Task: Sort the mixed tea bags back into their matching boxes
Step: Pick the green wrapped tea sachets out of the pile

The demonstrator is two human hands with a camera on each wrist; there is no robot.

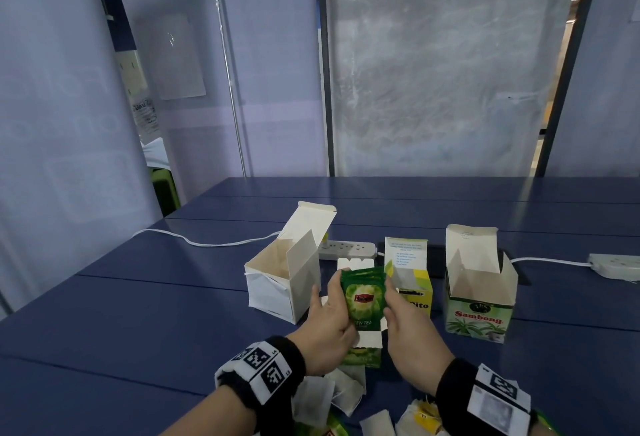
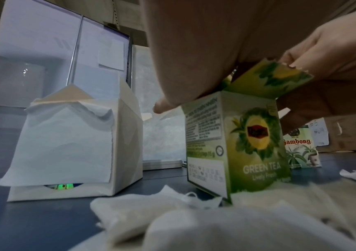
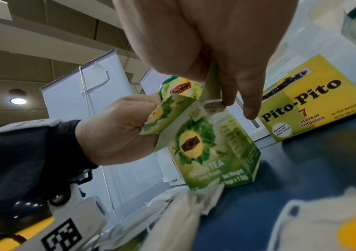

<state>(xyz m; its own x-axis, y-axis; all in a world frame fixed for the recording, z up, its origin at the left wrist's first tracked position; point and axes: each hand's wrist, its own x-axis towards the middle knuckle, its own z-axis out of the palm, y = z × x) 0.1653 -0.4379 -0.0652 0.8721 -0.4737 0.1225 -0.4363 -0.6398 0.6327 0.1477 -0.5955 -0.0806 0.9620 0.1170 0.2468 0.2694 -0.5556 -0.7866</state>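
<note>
A stack of green tea sachets stands upright just above the open green tea box, which is mostly hidden behind it in the head view. My left hand grips the stack's left side with fingers curled round it. My right hand pinches its right edge. The left wrist view shows the green tea box upright under my left hand. In the right wrist view my right hand has fingers reaching down at the box top.
An open white box stands left of the hands; the yellow Pito-Pito box and the open Sambong box stand to the right. Loose tea bags lie near my wrists. Two power strips with cables lie behind the boxes.
</note>
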